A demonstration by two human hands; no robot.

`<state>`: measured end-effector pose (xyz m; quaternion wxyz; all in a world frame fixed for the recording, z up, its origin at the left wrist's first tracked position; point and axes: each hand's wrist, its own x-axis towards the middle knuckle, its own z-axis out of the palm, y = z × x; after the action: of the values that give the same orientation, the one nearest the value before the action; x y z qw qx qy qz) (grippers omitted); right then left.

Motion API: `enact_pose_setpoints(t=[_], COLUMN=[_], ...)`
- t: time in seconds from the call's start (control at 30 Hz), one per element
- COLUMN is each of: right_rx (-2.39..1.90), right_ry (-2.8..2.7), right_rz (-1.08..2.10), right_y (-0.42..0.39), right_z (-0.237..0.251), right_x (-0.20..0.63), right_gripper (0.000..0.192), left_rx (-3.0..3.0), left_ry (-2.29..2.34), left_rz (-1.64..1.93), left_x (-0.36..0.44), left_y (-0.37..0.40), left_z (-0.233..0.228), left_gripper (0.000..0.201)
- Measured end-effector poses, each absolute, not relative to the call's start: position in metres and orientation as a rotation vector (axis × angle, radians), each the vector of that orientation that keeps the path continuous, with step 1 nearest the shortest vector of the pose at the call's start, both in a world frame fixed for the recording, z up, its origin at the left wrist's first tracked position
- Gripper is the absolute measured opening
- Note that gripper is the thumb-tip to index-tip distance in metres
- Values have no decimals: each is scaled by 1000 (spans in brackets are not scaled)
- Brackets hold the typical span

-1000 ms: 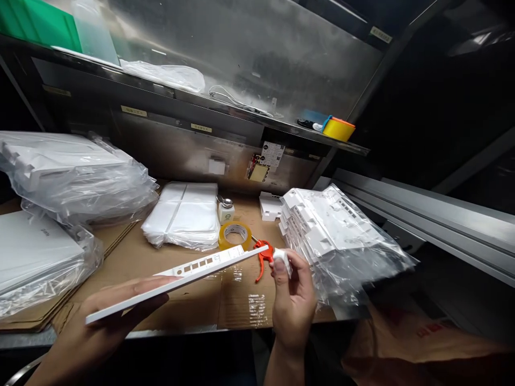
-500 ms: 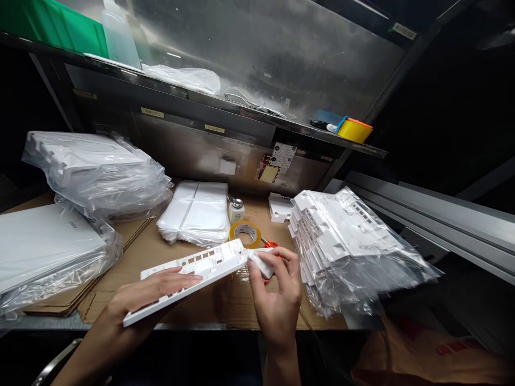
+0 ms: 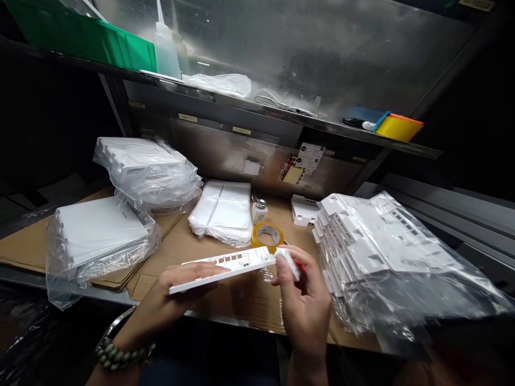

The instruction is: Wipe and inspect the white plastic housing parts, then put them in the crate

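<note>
White plastic panel with a row of cut-outs is held edge-on above the cardboard-covered bench, left hand cupped under it, fingers wrapped on its near edge. Right hand pinches a small white wad, likely a wipe, pressed at the panel's right end. Judged: wiping under way on one piece, at the end only. Bagged panel stack to the right, bagged stacks left, tape roll behind; how many are finished can't be told.
</note>
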<state>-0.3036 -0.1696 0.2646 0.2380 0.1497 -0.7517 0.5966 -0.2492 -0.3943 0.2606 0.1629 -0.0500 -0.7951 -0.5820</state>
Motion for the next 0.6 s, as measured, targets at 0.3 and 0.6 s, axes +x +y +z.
enact_pose_setpoints(t=[0.3, 0.6], right_rx=[441, 550], right_ry=[-1812, -2089], right_rz=[1861, 1979], right_y=[-192, -192], right_z=[245, 223], right_x=[-299, -287], right_gripper=[16, 19], left_rx=[18, 669], left_ry=[-1703, -643], left_rz=[-1945, -3033], left_x=[-262, -279], left_y=[-386, -380], left_z=[250, 277], left_gripper=[83, 61])
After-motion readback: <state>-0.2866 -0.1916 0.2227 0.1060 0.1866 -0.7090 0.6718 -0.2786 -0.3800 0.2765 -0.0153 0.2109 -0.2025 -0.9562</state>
